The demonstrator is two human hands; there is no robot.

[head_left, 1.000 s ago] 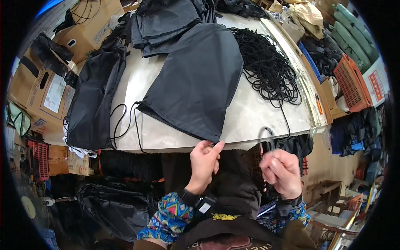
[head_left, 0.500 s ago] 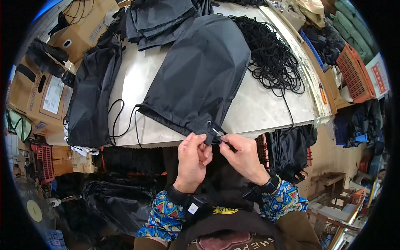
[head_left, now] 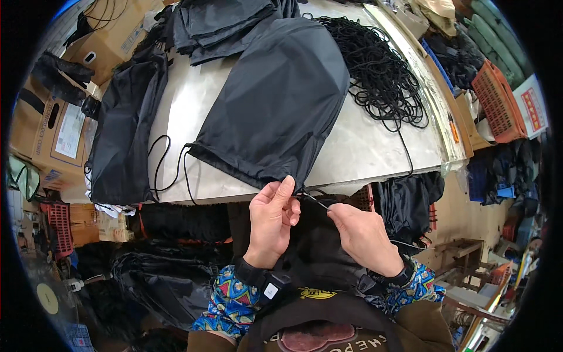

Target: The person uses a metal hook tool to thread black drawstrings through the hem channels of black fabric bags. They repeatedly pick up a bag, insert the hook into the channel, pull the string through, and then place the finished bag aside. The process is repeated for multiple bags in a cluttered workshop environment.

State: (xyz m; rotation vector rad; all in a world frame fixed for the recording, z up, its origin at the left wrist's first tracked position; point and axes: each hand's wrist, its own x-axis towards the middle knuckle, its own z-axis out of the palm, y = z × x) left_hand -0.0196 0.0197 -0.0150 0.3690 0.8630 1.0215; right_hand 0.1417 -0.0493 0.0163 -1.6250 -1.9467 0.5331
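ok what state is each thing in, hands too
Black bag: spread on the table, near corner pinched
Left hand: closed on the bag's corner
Right hand: closed on the thin tool
Thin tool: gripped, far end at the bag's corner
Cord heap: loose, tangled, one strand trailing off
Second bag: lying creased
Fabric stack: layered
Orange basket: tilted

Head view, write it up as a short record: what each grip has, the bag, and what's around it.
Left grip: pinching the black bag at its near corner
Right grip: holding a thin metal tool
Tool tip: by that corner; whether inside, unclear
Bag support: pale table
Right of bag: black cord pile
Left of bag: another black bag
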